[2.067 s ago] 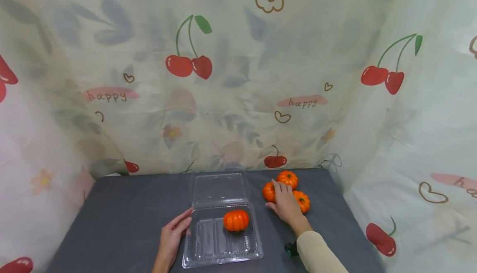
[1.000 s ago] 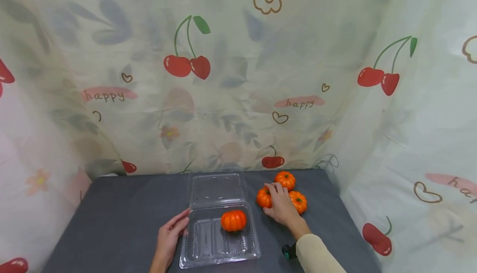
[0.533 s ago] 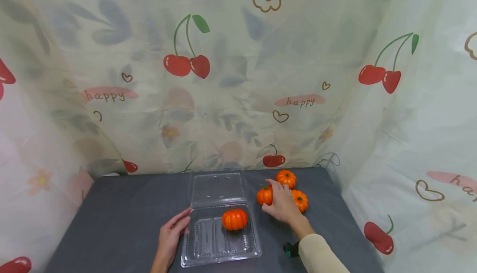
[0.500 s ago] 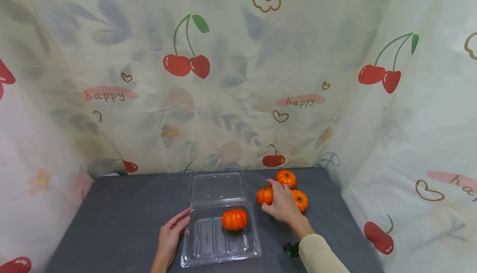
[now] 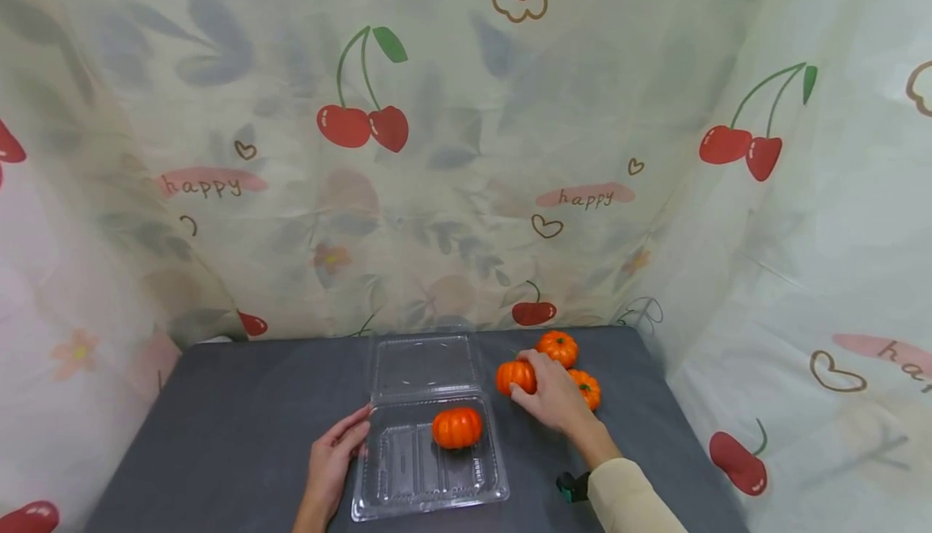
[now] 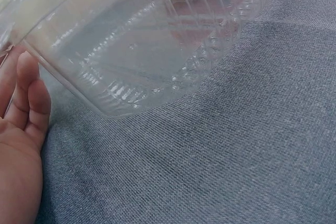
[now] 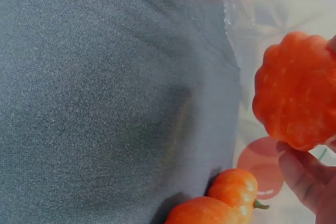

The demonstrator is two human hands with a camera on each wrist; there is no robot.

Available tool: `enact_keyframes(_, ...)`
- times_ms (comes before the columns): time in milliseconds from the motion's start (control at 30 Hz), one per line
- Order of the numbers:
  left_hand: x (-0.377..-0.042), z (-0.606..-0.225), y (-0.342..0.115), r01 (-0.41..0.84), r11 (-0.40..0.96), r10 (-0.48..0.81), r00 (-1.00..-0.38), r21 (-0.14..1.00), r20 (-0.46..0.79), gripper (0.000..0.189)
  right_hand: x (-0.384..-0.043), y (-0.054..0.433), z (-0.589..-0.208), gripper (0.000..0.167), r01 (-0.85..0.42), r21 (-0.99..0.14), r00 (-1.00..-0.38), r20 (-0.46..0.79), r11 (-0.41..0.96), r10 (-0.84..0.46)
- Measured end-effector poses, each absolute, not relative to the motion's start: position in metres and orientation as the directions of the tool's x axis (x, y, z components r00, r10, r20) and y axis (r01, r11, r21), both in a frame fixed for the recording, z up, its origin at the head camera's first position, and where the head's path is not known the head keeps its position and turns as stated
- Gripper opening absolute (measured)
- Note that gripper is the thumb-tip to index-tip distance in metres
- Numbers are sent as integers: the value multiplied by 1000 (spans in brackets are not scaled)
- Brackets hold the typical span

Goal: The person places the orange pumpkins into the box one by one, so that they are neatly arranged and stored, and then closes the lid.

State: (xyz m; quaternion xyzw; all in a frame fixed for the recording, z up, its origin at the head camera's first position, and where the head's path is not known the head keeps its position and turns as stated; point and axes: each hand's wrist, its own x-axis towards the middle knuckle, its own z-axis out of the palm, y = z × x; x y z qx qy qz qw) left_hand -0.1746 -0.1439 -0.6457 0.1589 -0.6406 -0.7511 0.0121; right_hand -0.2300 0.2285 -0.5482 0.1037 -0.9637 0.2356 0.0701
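My right hand (image 5: 553, 394) grips a small orange toy pumpkin (image 5: 514, 378), whose ribbed underside faces the camera in the right wrist view, raised off the table. The fingers and thumb (image 7: 302, 177) lie round its side. A clear plastic clamshell container (image 5: 379, 501) lies with its lid (image 5: 422, 363) folded back. Another orange pumpkin (image 5: 457, 428) rests on its side in the right part of the base. My left hand (image 5: 331, 460) holds the container's left edge near the hinge; in the left wrist view the fingertips (image 6: 29, 69) meet the rim.
Two more pumpkins, one at the back (image 5: 557, 348) and one to its front right (image 5: 585, 390), sit behind and beside my right hand. A dark grey cloth (image 5: 240, 436) covers the table. Patterned curtains (image 5: 437, 193) stand at the back and sides.
My right hand has closed round the left pumpkin of the group and lifted it slightly, a little to the left. The left hand and container have stayed in place.
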Motion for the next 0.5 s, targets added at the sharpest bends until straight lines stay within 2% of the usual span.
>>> enact_keyframes(267,-174,-646,-143,-192,-178,-225,-947,965,-230,45,-223,224,-541,49,-217,-477,-972,182,852,-146)
enact_keyframes(500,-175,-645,-143,-198,-172,-234,-943,965,-235,44,-218,221,-530,55,-304,-541,-952,198,784,-233)
